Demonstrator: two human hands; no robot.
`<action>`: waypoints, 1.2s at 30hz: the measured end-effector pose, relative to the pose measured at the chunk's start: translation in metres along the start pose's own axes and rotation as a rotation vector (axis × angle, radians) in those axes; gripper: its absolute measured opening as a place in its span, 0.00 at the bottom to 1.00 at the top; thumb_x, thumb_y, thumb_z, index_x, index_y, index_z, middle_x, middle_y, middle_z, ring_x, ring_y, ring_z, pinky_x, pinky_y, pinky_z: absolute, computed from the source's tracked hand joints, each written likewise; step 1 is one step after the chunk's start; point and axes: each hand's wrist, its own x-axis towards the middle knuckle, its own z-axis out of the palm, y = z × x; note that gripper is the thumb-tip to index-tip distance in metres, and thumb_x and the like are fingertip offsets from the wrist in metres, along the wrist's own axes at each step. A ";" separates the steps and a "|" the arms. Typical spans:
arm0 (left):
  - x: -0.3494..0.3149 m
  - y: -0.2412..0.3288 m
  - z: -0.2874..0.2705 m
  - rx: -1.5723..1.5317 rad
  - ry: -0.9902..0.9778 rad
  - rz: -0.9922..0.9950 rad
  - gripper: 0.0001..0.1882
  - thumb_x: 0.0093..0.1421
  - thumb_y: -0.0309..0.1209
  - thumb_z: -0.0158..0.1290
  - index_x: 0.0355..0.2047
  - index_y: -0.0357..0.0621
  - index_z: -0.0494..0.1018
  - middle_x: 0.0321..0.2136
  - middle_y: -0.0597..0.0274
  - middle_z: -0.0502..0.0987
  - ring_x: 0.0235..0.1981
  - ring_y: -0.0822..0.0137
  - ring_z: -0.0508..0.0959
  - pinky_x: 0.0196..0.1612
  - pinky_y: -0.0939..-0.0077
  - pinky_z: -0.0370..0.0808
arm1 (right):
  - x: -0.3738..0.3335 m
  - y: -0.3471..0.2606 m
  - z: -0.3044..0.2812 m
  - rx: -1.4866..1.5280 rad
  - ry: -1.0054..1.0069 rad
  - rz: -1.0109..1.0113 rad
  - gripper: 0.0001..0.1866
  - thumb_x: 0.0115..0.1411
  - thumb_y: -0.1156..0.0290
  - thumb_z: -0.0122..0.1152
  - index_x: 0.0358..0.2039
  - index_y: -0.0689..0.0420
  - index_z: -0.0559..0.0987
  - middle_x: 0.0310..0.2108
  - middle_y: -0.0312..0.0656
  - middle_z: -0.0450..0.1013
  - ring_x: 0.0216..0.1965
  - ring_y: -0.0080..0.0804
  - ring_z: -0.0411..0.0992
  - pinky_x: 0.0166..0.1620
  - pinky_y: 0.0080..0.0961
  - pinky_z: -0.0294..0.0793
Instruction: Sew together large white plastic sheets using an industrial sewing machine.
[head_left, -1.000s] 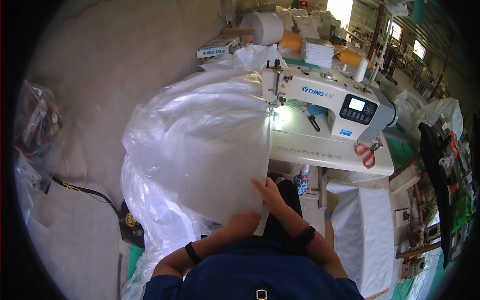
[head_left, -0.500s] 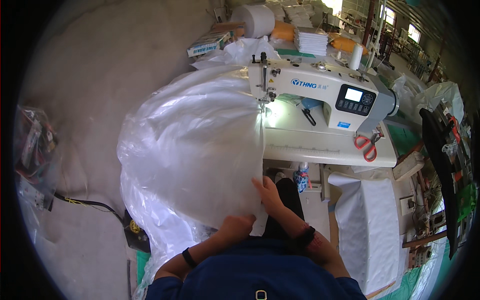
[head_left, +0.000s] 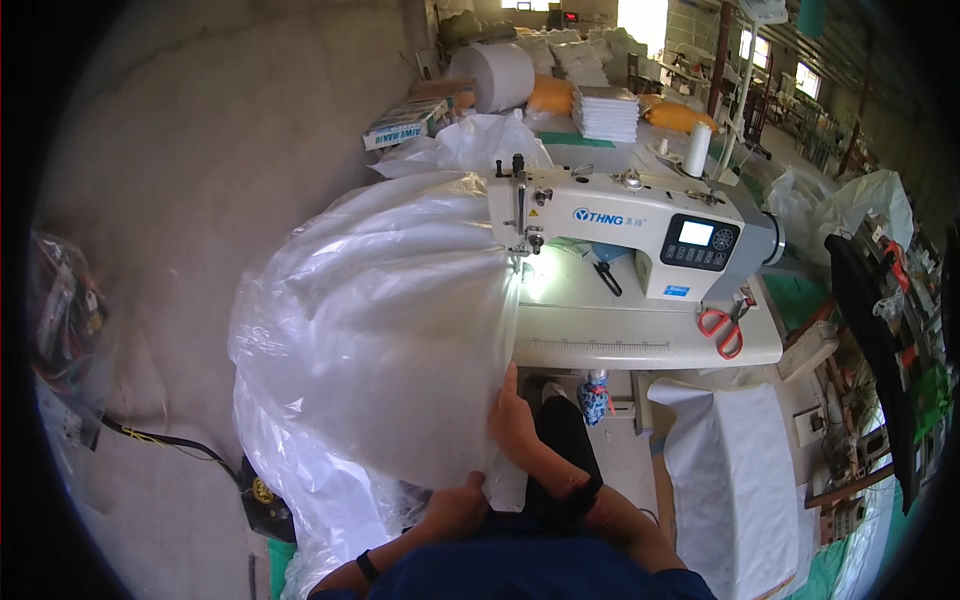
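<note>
A big translucent white plastic sheet (head_left: 390, 340) spreads in folds from the sewing machine (head_left: 600, 222) toward my lap. Its right edge runs up under the lit presser foot (head_left: 517, 262), where the sheet gathers into creases. My right hand (head_left: 513, 425) is closed on that edge just in front of the machine table, thumb pointing up along it. Lower down and nearer my body, my left hand (head_left: 457, 505) pinches the sheet's near corner; its fingertips are partly hidden by the plastic.
Red-handled scissors (head_left: 722, 332) and a small black tool (head_left: 607, 279) lie on the machine table (head_left: 620, 345). A white thread cone (head_left: 697, 150) stands behind the machine. White sheeting (head_left: 730, 480) hangs at the right. Cables and a black box (head_left: 265, 505) are on the left floor.
The view has tilted up, so the machine sits lower in the picture. Both hands keep hold of the sheet's edge, which still runs under the presser foot.
</note>
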 end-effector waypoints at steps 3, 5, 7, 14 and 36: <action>0.004 -0.001 -0.005 -0.006 0.086 0.011 0.13 0.56 0.34 0.47 0.39 0.39 0.67 0.23 0.37 0.74 0.28 0.38 0.75 0.36 0.49 0.71 | 0.004 -0.005 0.000 -0.101 -0.027 -0.033 0.40 0.53 0.76 0.47 0.62 0.65 0.39 0.26 0.63 0.72 0.29 0.59 0.72 0.35 0.46 0.71; 0.008 0.001 -0.009 -0.049 0.104 -0.006 0.12 0.56 0.34 0.47 0.38 0.41 0.68 0.22 0.38 0.74 0.28 0.39 0.75 0.35 0.50 0.71 | 0.006 -0.006 -0.003 -0.127 0.003 -0.069 0.39 0.53 0.76 0.48 0.62 0.65 0.40 0.24 0.61 0.72 0.28 0.57 0.73 0.34 0.46 0.71; 0.013 0.003 -0.013 -0.091 0.151 0.037 0.10 0.56 0.34 0.47 0.36 0.42 0.70 0.22 0.41 0.74 0.28 0.42 0.76 0.35 0.52 0.71 | 0.009 -0.007 -0.006 -0.178 0.024 -0.090 0.39 0.52 0.75 0.48 0.62 0.65 0.41 0.22 0.59 0.72 0.26 0.56 0.73 0.32 0.45 0.71; 0.040 0.015 -0.022 -0.189 0.179 0.143 0.09 0.56 0.33 0.48 0.33 0.41 0.71 0.25 0.44 0.75 0.31 0.45 0.76 0.35 0.57 0.72 | 0.019 -0.011 -0.014 -0.371 0.103 -0.124 0.34 0.54 0.70 0.49 0.60 0.63 0.52 0.22 0.53 0.73 0.23 0.50 0.73 0.30 0.43 0.72; 0.212 -0.169 -0.187 0.449 0.734 -0.134 0.26 0.59 0.52 0.43 0.55 0.60 0.63 0.58 0.59 0.60 0.59 0.52 0.58 0.57 0.36 0.48 | 0.109 -0.035 -0.042 -0.620 -0.007 -0.184 0.23 0.54 0.72 0.45 0.50 0.68 0.66 0.26 0.55 0.75 0.29 0.51 0.75 0.33 0.42 0.74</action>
